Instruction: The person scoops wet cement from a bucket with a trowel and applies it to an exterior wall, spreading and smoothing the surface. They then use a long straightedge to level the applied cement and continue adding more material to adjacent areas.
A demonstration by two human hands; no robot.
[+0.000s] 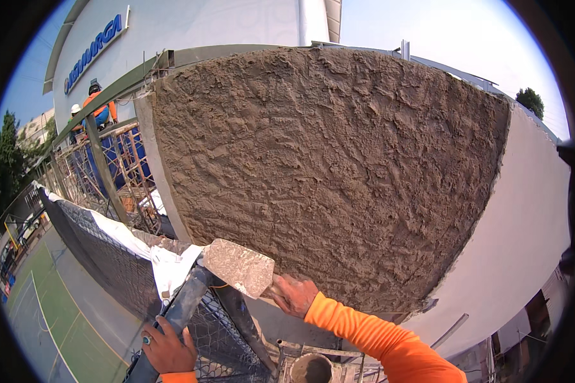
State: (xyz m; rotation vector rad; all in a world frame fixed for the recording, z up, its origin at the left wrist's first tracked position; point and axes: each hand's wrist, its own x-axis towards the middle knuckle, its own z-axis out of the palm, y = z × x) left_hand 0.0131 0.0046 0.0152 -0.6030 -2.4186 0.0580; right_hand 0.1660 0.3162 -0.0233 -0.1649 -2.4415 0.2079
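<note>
We have a mortar-smeared, rectangular metal trowel (239,266) toward 7 o'clock from the centre; our right hand (294,295), orange-sleeved, is closed around its handle at 6 o'clock. We cannot tell whether the blade touches the broad panel of rough, wet grey-brown mortar (338,172) behind it. Our left hand (170,348), ringed on 1 finger, wraps over a dark, round metal pipe (186,295) at 7 o'clock. Crumpled white cloth (171,271) lies just beside the blade. Farther out, we see a round container of grey mix (312,369) at 6 o'clock, smooth white wall (524,223) at 3 o'clock, black mesh fencing (108,237) at 8 o'clock and 2 people (99,105) at 10 o'clock.
</note>
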